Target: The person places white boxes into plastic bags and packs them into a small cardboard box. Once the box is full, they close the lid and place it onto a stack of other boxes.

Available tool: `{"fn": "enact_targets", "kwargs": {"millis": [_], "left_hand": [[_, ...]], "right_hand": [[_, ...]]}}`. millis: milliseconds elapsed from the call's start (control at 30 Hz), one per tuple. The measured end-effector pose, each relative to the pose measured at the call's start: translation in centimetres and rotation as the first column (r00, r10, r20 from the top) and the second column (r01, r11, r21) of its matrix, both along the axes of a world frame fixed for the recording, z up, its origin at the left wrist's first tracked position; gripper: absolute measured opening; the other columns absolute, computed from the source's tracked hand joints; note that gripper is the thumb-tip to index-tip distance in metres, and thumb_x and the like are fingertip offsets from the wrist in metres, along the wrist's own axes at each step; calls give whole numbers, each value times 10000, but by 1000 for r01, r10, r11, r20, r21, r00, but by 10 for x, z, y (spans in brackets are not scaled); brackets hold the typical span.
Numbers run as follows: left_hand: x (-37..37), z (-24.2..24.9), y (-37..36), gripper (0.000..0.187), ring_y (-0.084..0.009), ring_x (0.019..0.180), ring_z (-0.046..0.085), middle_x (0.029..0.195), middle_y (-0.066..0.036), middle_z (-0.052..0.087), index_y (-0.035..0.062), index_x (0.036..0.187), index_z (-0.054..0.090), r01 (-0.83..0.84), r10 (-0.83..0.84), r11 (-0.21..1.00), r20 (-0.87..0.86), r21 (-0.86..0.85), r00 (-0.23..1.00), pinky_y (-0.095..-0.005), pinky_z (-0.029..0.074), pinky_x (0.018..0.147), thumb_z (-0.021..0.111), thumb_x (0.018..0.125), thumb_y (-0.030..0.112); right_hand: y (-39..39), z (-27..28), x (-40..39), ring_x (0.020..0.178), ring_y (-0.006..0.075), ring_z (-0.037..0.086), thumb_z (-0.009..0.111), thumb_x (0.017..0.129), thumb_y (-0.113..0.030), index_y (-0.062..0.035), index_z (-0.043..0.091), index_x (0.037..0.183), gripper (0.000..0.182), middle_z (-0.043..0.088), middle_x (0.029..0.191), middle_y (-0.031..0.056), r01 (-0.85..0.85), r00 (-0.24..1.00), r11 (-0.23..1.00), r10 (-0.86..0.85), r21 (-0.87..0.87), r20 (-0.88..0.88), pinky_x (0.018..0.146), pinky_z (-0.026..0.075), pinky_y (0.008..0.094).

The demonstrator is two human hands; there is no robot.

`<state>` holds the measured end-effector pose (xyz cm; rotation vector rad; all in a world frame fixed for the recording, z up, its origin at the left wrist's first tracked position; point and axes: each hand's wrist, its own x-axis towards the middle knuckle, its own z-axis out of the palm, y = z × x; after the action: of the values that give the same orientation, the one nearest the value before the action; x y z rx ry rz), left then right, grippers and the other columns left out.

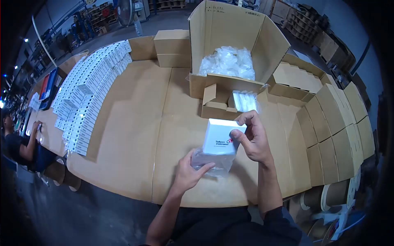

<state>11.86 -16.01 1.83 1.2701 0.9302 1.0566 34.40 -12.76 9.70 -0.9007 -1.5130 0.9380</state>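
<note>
A small white box (217, 137) printed "Telkom Indonesia" is held up over the cardboard-covered table. My right hand (253, 139) pinches its upper right corner, thumb on the printed face and fingers behind. Around the lower end of the box is a clear plastic bag (221, 165); the box's top part stands out of it. My left hand (191, 172) grips the bag at its lower left, thumb across the front. Just beyond the hands, an open small brown carton (217, 110) holds a stack of plastic-wrapped items (245, 101).
Rows of stacked white boxes (92, 90) line the left side. A tall open carton (230, 24) of clear plastic bags (227, 61) stands at the back. Brown cartons (328, 135) are stacked along the right edge. Another person (24, 141) sits at far left.
</note>
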Motion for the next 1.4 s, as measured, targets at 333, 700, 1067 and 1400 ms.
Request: {"fn": "enact_targets", "kwargs": {"millis": [333, 700, 1067, 1400], "left_hand": [[-3, -2, -2, 489, -150, 1047, 681, 1120, -98, 723, -34, 1270, 616, 48, -49, 999, -57, -7, 997, -327, 545, 939, 844, 851, 76], [2, -11, -2, 497, -167, 1035, 700, 1113, -120, 737, -41, 1254, 621, -32, 31, 999, -94, -9, 995, -342, 557, 925, 857, 842, 106], [-7, -9, 4, 510, -160, 1075, 681, 1167, -106, 706, -53, 1306, 576, 2, -3, 1000, -28, -25, 1000, -315, 551, 957, 811, 855, -10], [10, -43, 4, 379, -134, 1129, 613, 1244, -87, 649, -28, 1371, 531, -68, 146, 976, 391, -207, 909, -301, 483, 997, 544, 1095, 231]], "right_hand": [[8, -3, 10, 1025, 135, 516, 709, 974, -107, -39, 475, 1105, 277, 498, 1065, 51, 4, 1000, 998, -5, 62, 16, 926, 448, 292], [27, 32, -2, 862, 214, 622, 747, 925, -157, -21, 570, 1061, 262, 625, 944, 115, -192, 895, 970, 111, 149, 432, 817, 508, 372], [35, 4, -18, 802, 225, 622, 718, 950, -185, -12, 550, 1021, 251, 622, 870, 108, -130, 927, 991, 110, 31, 360, 754, 504, 368], [19, -22, -14, 844, 134, 604, 686, 997, -160, -16, 520, 1210, 306, 647, 903, 54, -58, 992, 951, 90, -302, 92, 774, 510, 313]]}}
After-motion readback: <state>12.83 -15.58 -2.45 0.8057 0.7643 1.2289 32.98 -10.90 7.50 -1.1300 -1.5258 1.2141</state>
